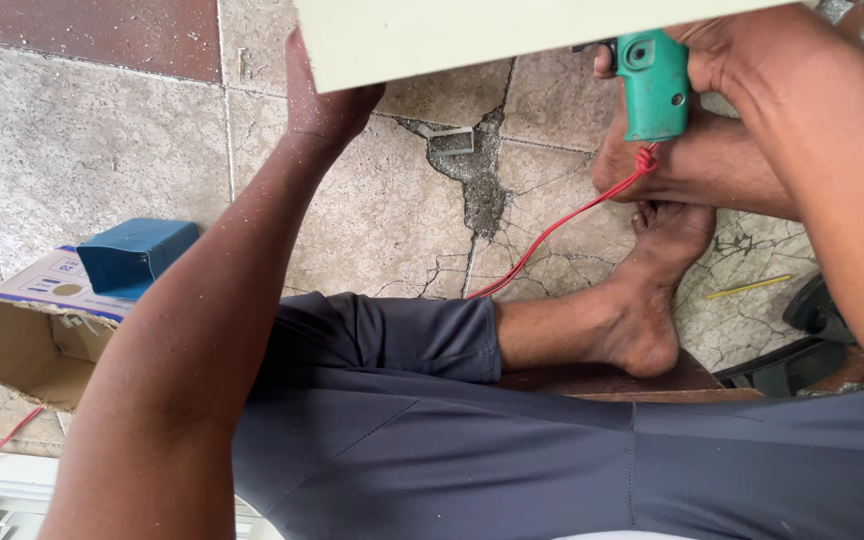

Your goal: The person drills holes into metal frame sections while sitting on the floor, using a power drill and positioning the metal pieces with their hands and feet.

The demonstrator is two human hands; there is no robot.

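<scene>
Up at the top, the left hand (324,95) presses against the underside edge of a pale cream panel (472,35), fingers tucked behind it, so whether they are spread or curled I cannot tell. Across to its right, the right hand (717,55) is wrapped round a green power tool (654,85), fingers closed on the body, tool nose hidden by the same panel. From the tool's base a red cord (552,232) drops away below the right hand, running across the cracked tiled floor (392,220). Well below the left hand, beside the forearm, sits a torn cardboard box (32,335) with a blue box (137,255) on it.
</scene>
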